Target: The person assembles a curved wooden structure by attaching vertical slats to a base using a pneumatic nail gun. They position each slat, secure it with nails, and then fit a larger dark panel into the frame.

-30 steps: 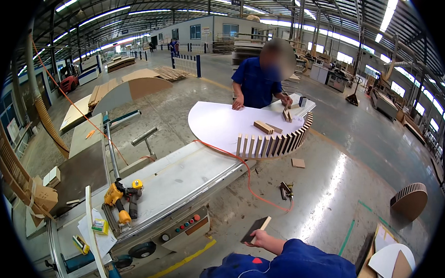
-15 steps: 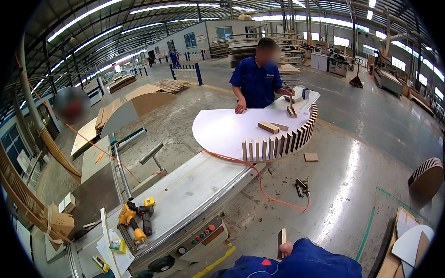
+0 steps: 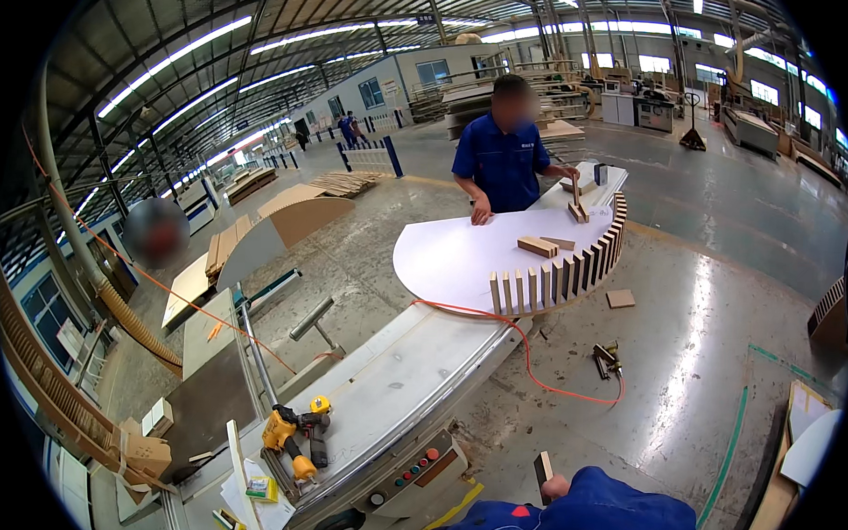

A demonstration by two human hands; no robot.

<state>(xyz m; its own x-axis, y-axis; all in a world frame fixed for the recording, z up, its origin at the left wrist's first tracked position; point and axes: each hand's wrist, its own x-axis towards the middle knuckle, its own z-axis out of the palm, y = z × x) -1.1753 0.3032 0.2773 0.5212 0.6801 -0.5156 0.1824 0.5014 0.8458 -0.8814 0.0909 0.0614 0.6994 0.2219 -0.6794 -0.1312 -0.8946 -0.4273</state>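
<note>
At the bottom middle of the frame, a hand [image 3: 554, 487] pokes out of a blue sleeve [image 3: 602, 514] and holds a small wood block [image 3: 542, 472] upright, but I cannot tell which hand it is or how its fingers sit. Just left of it is a long grey machine [image 3: 382, 394] with a yellow drill [image 3: 292, 435] on it. Up in the middle, a worker [image 3: 505, 151] in blue leans on a white curved board [image 3: 480, 253] edged with wood blocks.

Blue sleeve [image 3: 602, 514], dark block [image 3: 542, 470] with pale edge. White panel [image 3: 471, 257], tan wood slats [image 3: 559, 279]. Orange hose [image 3: 551, 382]. Yellow-black drill [image 3: 287, 438]. Grey machine table [image 3: 392, 385], red buttons. Co-worker's shirt [image 3: 500, 165] blue. Grey glossy floor [image 3: 683, 349], green line.
</note>
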